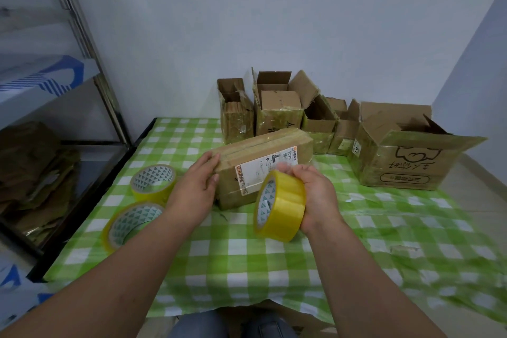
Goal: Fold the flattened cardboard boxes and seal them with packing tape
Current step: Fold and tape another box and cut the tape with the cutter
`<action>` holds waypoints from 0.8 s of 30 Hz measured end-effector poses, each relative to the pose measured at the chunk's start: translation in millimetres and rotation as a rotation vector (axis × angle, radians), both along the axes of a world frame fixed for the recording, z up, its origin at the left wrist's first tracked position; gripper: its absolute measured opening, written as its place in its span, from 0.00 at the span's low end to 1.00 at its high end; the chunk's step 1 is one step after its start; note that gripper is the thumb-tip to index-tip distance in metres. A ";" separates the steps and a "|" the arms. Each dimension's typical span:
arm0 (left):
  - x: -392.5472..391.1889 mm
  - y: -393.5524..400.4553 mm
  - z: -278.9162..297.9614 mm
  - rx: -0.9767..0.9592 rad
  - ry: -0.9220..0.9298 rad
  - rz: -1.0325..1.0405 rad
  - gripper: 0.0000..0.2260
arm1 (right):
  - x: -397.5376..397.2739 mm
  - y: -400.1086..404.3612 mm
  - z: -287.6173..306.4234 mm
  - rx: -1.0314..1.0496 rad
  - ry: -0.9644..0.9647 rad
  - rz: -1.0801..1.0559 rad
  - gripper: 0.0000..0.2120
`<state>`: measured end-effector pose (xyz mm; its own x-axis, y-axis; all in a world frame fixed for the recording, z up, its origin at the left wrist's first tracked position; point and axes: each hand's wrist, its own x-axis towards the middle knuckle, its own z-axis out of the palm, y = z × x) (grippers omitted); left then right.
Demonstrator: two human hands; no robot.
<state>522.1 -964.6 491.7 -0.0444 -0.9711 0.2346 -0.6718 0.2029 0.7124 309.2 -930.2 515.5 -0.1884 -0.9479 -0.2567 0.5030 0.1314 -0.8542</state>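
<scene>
A closed brown cardboard box point(263, 164) with a white shipping label lies at the middle of the table. My left hand point(196, 184) rests against the box's left side with straight fingers. My right hand point(312, 189) grips a yellow roll of packing tape point(279, 207) upright, just in front of the box's near right corner. Two more yellow tape rolls lie flat to the left, one farther back point(153, 182) and one nearer point(131, 223).
A green-and-white checked cloth point(274, 269) covers the table. Several open, taped boxes point(277, 107) stand along the back, with a larger open box point(400, 156) at the right. At the left, a metal shelf point(90, 68) holds a pile of flattened cardboard point(35, 173).
</scene>
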 end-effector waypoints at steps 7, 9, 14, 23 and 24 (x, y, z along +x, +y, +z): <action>-3.3 0.5 1.8 0.060 0.127 0.164 0.19 | -32.7 -8.1 9.6 -0.014 0.070 -0.224 0.12; -7.3 0.9 2.4 0.084 0.230 0.181 0.18 | -37.8 -9.7 10.6 -0.020 0.069 -0.216 0.13; -13.6 -2.8 2.5 0.113 0.363 0.243 0.18 | -40.7 -13.9 16.6 -0.020 0.083 -0.168 0.12; -17.1 -20.7 14.0 0.324 0.673 0.262 0.27 | -36.7 -2.8 15.8 0.028 0.118 -0.129 0.09; -16.1 -22.0 15.1 0.341 0.679 0.250 0.27 | -35.6 0.0 15.1 0.034 0.133 -0.118 0.09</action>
<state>506.0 -986.6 506.8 0.2299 -0.9566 -0.1793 -0.0659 -0.1991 0.9778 273.7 -930.2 530.5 -0.3323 -0.9083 -0.2541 0.3995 0.1085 -0.9103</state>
